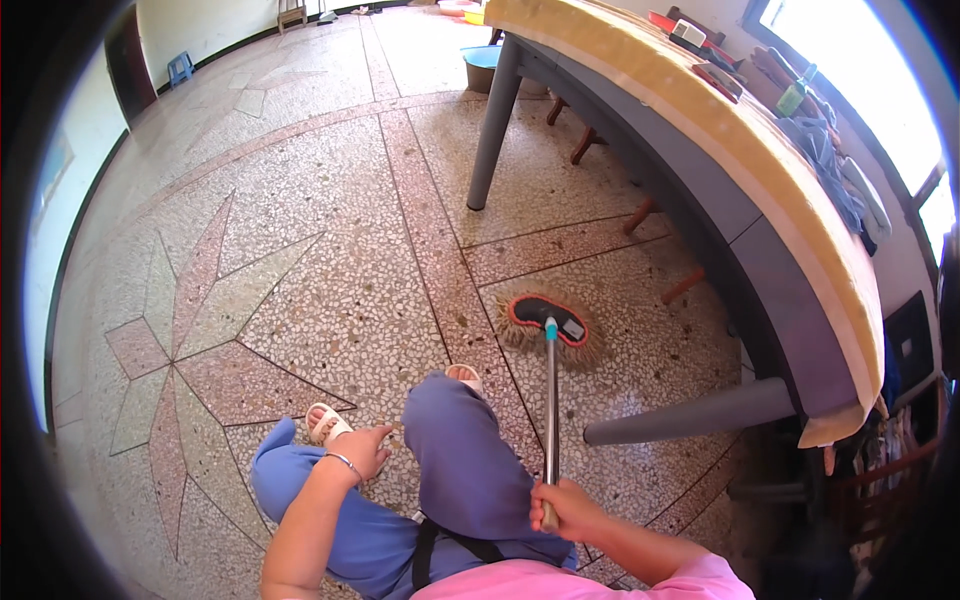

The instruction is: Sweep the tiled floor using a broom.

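Observation:
My right hand (562,505) grips the metal handle of a mop (548,322) near its top end. The mop's flat black and red head with tan fringe rests on the terrazzo floor (330,260), just in front of my feet and beside the table. My left hand (362,450) hangs free over my left thigh, fingers loosely apart, holding nothing; a thin bracelet circles its wrist. I wear blue trousers and white sandals.
A long grey table (700,190) with a yellow top runs along the right, on round grey legs (493,120), with small items and cloth on it. Wooden stool legs (640,215) show beneath. A blue basin (484,62) stands far back, a small blue stool (181,68) far left.

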A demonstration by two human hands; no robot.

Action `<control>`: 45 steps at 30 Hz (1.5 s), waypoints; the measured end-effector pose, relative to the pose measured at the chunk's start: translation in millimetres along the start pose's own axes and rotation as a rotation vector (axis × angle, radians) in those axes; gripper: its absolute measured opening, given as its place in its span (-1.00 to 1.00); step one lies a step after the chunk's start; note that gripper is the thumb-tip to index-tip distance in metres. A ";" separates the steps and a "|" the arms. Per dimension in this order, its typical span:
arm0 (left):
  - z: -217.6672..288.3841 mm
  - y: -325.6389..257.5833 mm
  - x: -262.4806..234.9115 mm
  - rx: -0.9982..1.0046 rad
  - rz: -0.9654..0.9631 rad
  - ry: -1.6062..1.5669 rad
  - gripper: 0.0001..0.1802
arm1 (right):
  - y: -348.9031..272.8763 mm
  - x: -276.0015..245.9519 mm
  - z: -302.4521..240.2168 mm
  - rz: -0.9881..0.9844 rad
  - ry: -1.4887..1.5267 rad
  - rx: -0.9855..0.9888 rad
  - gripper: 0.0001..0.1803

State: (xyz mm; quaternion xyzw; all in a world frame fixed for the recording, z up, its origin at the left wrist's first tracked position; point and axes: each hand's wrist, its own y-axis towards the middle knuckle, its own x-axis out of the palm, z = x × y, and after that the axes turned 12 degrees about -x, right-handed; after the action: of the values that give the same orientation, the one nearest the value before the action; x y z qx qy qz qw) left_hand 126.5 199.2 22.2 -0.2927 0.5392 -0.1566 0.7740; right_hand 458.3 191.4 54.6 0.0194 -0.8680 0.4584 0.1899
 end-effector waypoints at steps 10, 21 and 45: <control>16.2 19.2 -4.6 0.152 0.063 -0.047 -0.54 | 219.0 -24.8 -120.4 -0.048 -0.035 -0.204 -0.81; -3.5 9.7 -32.2 0.002 0.028 -0.095 -0.52 | 49.5 78.3 -80.4 -0.173 0.390 0.023 -0.86; -9.0 21.6 -55.8 0.080 0.137 -0.185 -0.55 | 275.2 29.2 -167.1 0.015 -0.165 -0.257 -0.82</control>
State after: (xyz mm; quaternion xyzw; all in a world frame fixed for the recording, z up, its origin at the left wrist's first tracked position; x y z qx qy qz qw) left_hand 96.0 244.6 48.0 -0.2373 0.4773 -0.0971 0.8405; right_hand 426.1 489.0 -67.4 0.0259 -0.9323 0.3419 0.1153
